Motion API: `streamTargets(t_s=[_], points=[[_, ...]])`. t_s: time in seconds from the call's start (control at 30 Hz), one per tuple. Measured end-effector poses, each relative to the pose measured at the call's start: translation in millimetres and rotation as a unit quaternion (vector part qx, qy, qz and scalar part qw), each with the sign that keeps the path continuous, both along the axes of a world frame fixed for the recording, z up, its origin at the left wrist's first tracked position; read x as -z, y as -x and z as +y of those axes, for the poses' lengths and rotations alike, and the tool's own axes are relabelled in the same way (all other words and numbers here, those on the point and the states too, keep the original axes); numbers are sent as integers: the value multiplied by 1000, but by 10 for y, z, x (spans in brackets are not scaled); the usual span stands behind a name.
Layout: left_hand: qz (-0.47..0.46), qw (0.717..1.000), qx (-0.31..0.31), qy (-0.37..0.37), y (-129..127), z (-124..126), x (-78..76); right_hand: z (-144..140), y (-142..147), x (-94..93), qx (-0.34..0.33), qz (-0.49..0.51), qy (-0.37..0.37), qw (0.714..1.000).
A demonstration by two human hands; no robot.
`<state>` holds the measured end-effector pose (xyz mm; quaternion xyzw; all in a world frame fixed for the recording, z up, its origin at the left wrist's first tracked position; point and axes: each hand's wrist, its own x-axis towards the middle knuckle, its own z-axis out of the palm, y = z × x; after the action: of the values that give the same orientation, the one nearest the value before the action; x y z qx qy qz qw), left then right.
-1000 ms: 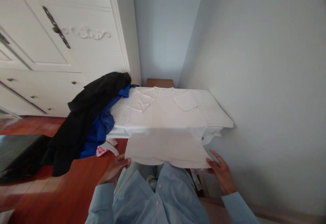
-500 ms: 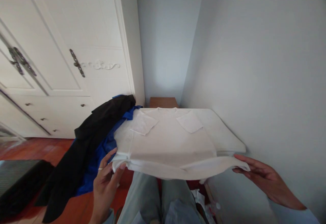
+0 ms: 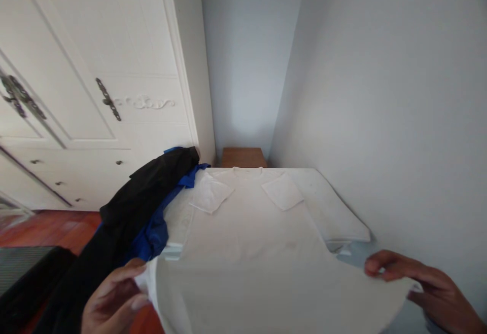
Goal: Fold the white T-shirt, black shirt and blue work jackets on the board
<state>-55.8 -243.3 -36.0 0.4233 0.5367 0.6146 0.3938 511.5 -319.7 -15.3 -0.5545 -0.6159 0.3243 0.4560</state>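
Observation:
A white T-shirt [image 3: 243, 232] lies spread on a white table [image 3: 335, 207], its neckline at the far edge and both short sleeves folded inward. Its lower part is lifted off the near edge and stretched toward me. At the lower left, my left hand [image 3: 114, 296] pinches one bottom corner between thumb and fingers. My right hand [image 3: 422, 281] grips the opposite corner at the lower right, its fingertips partly covered by the cloth. The bottom hem between the hands runs out of view.
Black clothing [image 3: 148, 187] and a blue garment [image 3: 152, 232] hang over the table's left side. A white wardrobe [image 3: 152, 60] stands at left and a pale wall [image 3: 380, 96] at right. Behind the table is a brown wooden piece [image 3: 244, 157]. A dark item [image 3: 38, 273] sits on the floor.
Both hands have moved toward me and farther apart, pulling the shirt's lower part out from a gathered fold into a wide, stretched sheet. It now covers my legs from view.

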Motion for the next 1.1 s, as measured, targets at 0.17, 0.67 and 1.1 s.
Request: streamTargets(t_s=[0.17,0.67,1.1], points=[[-16,999,19,-40,-195,703,-365,954,191,-406,27,81,-20,996],[119,989,-74,57,-870,3956,546,4009,191,584,189,179,131,956],[127,985,-17,113,-798,4106,731,4008,12,917,241,81,150,955]])
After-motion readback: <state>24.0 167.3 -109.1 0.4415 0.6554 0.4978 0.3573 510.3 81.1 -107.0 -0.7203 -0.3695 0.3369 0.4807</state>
